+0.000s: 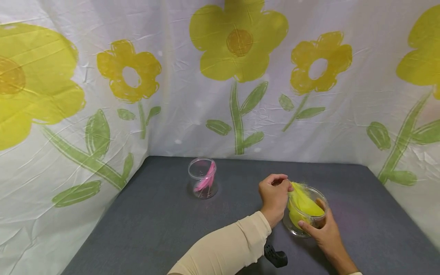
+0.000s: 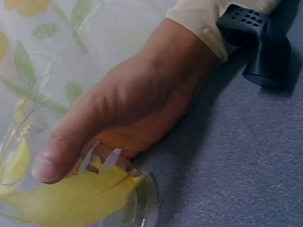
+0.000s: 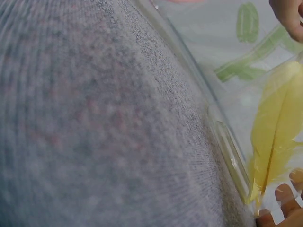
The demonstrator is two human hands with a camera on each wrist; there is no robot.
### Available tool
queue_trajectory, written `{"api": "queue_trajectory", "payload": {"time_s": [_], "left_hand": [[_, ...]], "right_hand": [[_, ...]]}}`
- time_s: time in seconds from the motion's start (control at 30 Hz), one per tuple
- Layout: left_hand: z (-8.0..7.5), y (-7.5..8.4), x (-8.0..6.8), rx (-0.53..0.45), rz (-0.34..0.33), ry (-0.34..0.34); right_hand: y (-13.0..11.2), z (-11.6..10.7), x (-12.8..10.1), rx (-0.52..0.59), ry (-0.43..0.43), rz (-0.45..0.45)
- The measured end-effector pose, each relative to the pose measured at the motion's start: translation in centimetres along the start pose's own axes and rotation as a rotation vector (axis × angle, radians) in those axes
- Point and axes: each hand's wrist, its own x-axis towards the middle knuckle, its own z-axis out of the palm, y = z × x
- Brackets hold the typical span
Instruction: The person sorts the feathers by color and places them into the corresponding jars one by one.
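A clear plastic cup [image 1: 296, 231] stands at the right of the table with yellow feathers [image 1: 304, 204] inside. My right hand [image 1: 326, 231] grips this cup from its right side, the thumb on the near wall; in the left wrist view the right hand [image 2: 118, 106] curls round the cup. Over the cup's left rim, my left hand [image 1: 274, 195] pinches the top of a yellow feather with thumb and fingertips. In the right wrist view one yellow feather [image 3: 277, 120] shows upright with its quill down. Part of the left hand [image 3: 289, 16] appears above it.
Further back on the left, another clear cup [image 1: 194, 185] holds pink feathers [image 1: 206, 180]. A dark grey cloth [image 1: 165, 225] covers the table. Behind it hangs a white curtain [image 1: 185, 126] printed with yellow flowers. A black wrist camera [image 1: 275, 256] hangs under the left sleeve.
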Motion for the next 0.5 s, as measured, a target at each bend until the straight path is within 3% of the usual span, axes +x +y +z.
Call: {"api": "queue_trajectory", "payload": {"time_s": [0.27,0.5], "left_hand": [[0.07,-0.46,-0.62,0.006,-0.074,-0.053],[-0.02,-0.55,-0.46,-0.015,-0.089,-0.097]], "right_hand": [[0.0,0.07,-0.12,0.036,-0.01,-0.02],[-0.02,0.15,0.06,0.048,-0.002,-0.042]]}}
